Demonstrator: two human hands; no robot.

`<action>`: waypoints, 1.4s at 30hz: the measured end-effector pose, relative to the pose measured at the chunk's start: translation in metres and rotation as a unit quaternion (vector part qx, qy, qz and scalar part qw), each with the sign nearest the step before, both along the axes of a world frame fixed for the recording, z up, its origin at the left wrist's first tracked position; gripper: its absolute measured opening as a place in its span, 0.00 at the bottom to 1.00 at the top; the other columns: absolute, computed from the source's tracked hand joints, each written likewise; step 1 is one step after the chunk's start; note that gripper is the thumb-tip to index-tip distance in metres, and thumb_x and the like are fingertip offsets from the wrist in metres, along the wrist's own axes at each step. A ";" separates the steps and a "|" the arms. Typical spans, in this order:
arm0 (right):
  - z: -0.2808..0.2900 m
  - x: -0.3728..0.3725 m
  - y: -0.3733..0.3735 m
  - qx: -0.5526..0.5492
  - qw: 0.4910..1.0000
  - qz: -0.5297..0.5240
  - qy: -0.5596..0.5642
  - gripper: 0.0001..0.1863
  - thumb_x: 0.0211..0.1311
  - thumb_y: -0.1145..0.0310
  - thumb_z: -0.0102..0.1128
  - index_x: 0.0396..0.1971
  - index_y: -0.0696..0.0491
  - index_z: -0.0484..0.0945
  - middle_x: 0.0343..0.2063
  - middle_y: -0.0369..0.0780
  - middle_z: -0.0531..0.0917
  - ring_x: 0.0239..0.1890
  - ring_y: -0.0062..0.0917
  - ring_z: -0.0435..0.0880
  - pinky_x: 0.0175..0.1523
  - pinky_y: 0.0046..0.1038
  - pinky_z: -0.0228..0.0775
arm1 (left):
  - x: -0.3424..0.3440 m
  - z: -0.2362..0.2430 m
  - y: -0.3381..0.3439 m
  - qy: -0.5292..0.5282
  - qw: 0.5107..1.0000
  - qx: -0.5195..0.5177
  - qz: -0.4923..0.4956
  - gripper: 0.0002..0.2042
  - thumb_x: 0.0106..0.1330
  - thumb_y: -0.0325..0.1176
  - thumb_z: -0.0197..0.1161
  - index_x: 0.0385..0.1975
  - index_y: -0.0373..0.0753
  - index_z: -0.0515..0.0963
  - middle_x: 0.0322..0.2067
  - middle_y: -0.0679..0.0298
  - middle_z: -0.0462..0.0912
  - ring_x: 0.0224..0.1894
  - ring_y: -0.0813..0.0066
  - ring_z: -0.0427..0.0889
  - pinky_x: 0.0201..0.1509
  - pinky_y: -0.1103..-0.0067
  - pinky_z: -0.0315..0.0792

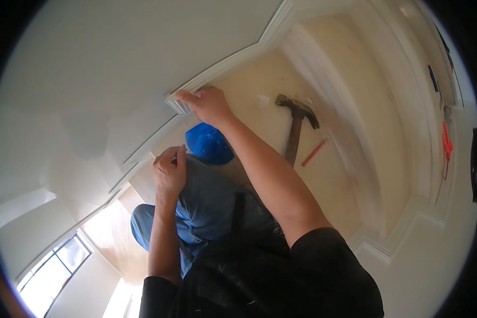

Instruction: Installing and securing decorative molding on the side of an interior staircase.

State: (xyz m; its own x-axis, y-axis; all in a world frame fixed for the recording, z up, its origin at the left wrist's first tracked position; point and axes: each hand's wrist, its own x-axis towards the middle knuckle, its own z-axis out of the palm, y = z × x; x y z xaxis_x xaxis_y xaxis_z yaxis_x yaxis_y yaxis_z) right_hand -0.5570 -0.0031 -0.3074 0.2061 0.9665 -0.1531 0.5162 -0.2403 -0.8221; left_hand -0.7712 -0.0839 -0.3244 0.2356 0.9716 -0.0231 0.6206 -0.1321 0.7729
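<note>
My right hand (212,106) is closed at the cut end of a white ridged baseboard molding (222,69), which runs along the foot of the wall. Its thumb lies over the molding's end; the other fingers are partly hidden. Beside my knee, my left hand (169,168) is closed, with a small pale tip showing by the fingers; what it holds, if anything, I cannot make out. Under my right forearm shows a blue shoe cover (209,144) on my foot. A claw hammer (297,119) with a dark handle lies on the step to the right, near a red pencil (314,152).
Pale curved stairs (350,85) descend or rise on the right; I cannot tell which. A red-handled tool (447,142) and a blue slim item (433,78) lie at the far right. The white wall (106,69) fills the left, with a window (55,273) at lower left.
</note>
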 end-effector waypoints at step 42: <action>0.019 -0.002 -0.009 0.002 1.000 0.018 0.012 0.40 0.69 0.28 0.54 0.35 0.55 0.90 0.32 0.52 0.89 0.40 0.50 0.90 0.48 0.45 0.82 | 0.000 0.008 -0.005 -0.036 0.999 0.022 -0.004 0.15 0.76 0.38 0.62 0.37 0.32 0.87 0.29 0.52 0.90 0.33 0.60 0.91 0.42 0.68 0.81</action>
